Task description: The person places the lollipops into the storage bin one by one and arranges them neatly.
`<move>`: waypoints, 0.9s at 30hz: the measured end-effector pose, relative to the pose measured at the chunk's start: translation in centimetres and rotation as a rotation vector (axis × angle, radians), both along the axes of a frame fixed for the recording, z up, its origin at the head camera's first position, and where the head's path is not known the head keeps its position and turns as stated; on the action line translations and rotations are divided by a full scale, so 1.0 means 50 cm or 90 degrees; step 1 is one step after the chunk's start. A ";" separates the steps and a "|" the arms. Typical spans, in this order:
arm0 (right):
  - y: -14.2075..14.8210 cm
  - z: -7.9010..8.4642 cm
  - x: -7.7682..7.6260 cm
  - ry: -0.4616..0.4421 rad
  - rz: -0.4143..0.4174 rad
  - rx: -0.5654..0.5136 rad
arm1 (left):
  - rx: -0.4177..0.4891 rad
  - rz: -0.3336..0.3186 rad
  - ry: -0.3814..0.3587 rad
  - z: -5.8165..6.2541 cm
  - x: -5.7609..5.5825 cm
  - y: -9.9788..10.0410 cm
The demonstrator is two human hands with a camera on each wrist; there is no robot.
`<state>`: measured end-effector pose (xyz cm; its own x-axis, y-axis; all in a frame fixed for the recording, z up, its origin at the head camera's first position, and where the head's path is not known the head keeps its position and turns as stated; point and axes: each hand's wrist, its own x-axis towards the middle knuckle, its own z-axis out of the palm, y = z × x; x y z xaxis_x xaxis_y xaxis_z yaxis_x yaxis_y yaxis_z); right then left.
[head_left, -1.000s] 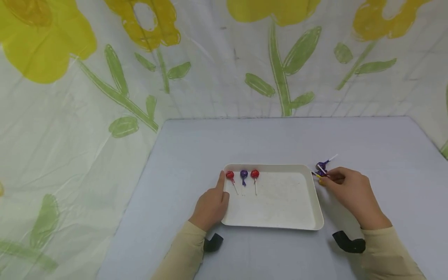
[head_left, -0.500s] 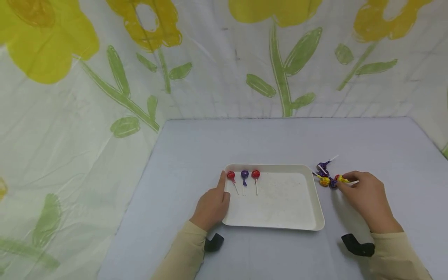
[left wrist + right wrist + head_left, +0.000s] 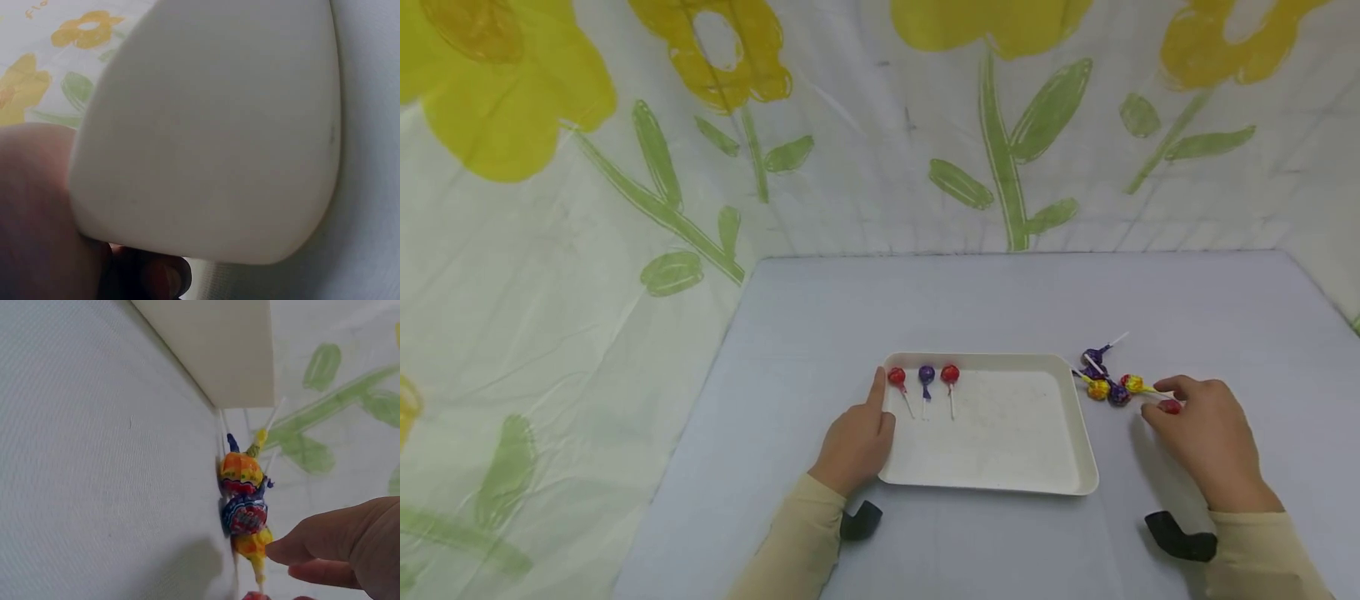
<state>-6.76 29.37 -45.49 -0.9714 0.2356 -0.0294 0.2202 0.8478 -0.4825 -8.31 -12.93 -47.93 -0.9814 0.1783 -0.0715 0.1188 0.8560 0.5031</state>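
A shallow white tray [image 3: 992, 450] lies on the table with a red lollipop [image 3: 897, 377], a purple lollipop [image 3: 927, 374] and another red lollipop [image 3: 951, 374] lined up at its back left. My left hand [image 3: 853, 446] holds the tray's left edge, index finger stretched along the rim and thumb over it. Beyond the right edge lie several wrapped lollipops, among them a yellow one [image 3: 241, 472] and a purple one [image 3: 247, 514]. My right hand [image 3: 1213, 437] hovers at the near end of this group, thumb and index finger apart about a red lollipop [image 3: 1170, 406].
The pale cloth-covered table [image 3: 820, 308] extends around the tray. Behind and to the left hangs a white sheet [image 3: 857, 167] painted with yellow flowers. A black wrist-worn piece [image 3: 1182, 537] juts out beside my right cuff, and a similar one [image 3: 861, 521] by the left.
My right hand has moved right and toward me along the loose lollipops, uncovering the yellow and purple ones. The left hand and the tray keep their places.
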 end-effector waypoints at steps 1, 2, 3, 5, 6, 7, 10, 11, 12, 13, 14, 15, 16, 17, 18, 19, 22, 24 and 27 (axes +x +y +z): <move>0.002 0.001 0.001 -0.006 -0.003 0.003 | 0.001 0.000 0.000 0.001 0.000 0.000; 0.005 0.001 0.002 -0.011 -0.005 0.007 | 0.000 0.000 0.000 0.001 0.001 0.001; 0.008 0.000 0.003 -0.017 -0.007 0.011 | 0.001 0.000 0.001 0.001 0.001 0.001; 0.013 -0.002 0.006 -0.030 -0.009 0.015 | 0.003 -0.001 0.001 0.001 0.001 0.001; 0.016 -0.003 0.007 -0.037 -0.011 0.017 | 0.003 -0.001 0.000 0.002 0.001 0.000; 0.018 -0.005 0.007 -0.041 -0.011 0.017 | 0.003 -0.001 0.000 0.002 0.001 0.000; 0.023 -0.009 0.006 -0.050 -0.011 0.014 | 0.003 0.002 0.000 0.002 0.000 0.000; 0.024 -0.010 0.005 -0.049 -0.010 0.013 | 0.003 0.003 0.000 0.002 0.000 -0.001; 0.025 -0.012 0.005 -0.045 -0.008 0.013 | 0.003 0.005 -0.002 0.002 0.000 -0.001; 0.026 -0.012 0.004 -0.042 -0.006 0.012 | 0.003 0.007 -0.005 0.002 0.000 -0.001; 0.027 -0.014 0.004 -0.039 -0.004 0.013 | 0.003 0.008 -0.006 0.002 0.000 -0.001; 0.028 -0.015 0.004 -0.035 -0.003 0.014 | 0.003 0.008 -0.007 0.001 0.001 -0.001; 0.029 -0.016 0.004 -0.033 -0.004 0.013 | 0.003 0.008 -0.008 0.001 0.001 -0.001; 0.029 -0.017 0.005 -0.032 -0.005 0.014 | 0.004 0.008 -0.008 0.002 0.001 -0.001; 0.030 -0.018 0.005 -0.031 -0.006 0.014 | 0.004 0.007 -0.008 0.002 0.001 0.000; 0.031 -0.018 0.006 -0.033 -0.008 0.016 | 0.004 0.007 -0.008 0.001 0.002 0.000; 0.033 -0.019 0.007 -0.035 -0.015 0.023 | 0.005 0.004 -0.003 0.001 0.002 0.000; 0.035 -0.020 0.007 -0.035 -0.019 0.029 | 0.004 0.002 -0.001 0.001 0.002 0.000; 0.036 -0.021 0.007 -0.037 -0.025 0.033 | 0.003 0.004 -0.005 0.001 0.001 0.001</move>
<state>-6.41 31.18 -46.54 -0.9583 0.2762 -0.0729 0.2805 0.8613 -0.4236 -8.27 -12.88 -47.89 -0.9819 0.1723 -0.0781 0.1094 0.8543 0.5081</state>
